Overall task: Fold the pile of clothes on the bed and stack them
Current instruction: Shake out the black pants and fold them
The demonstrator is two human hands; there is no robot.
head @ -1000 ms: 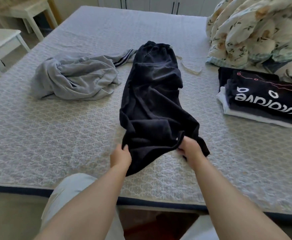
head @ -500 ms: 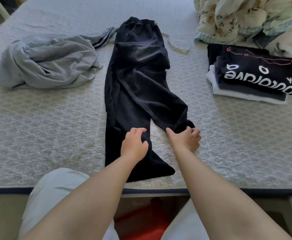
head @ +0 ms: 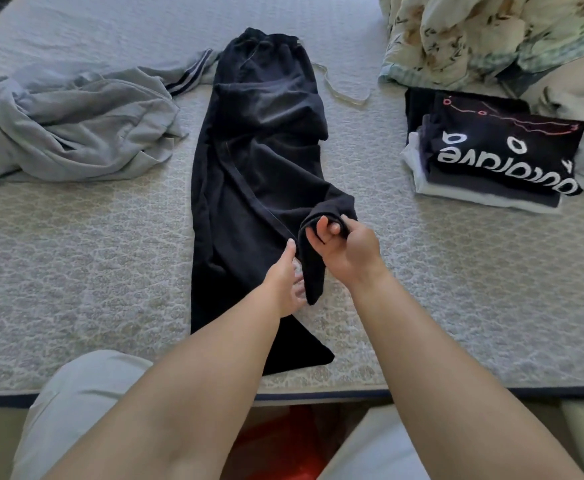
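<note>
**Black trousers half laid out, one leg lifted in the right hand**

The black trousers (head: 255,174) lie lengthwise down the middle of the bed (head: 75,254), waistband at the far end, one leg stretched flat toward the near edge. The other leg is raised off the cover: the right hand (head: 347,249) has its fingers curled through the cuff, gripping the fabric, and a strip of it hangs down between the two hands. The left hand (head: 285,278) sits just beside that hanging strip, on the flat leg, fingers fairly straight and relaxed, touching the cloth rather than grasping it.

To the left, a crumpled grey garment (head: 72,126) with a striped cuff lies unfolded, its cuff touching the trousers near the waistband. To the right, well apart from the hands, sits a stack of folded clothes (head: 491,157), a black printed shirt on top. A floral quilt (head: 484,32) is bunched at the far right corner.
</note>
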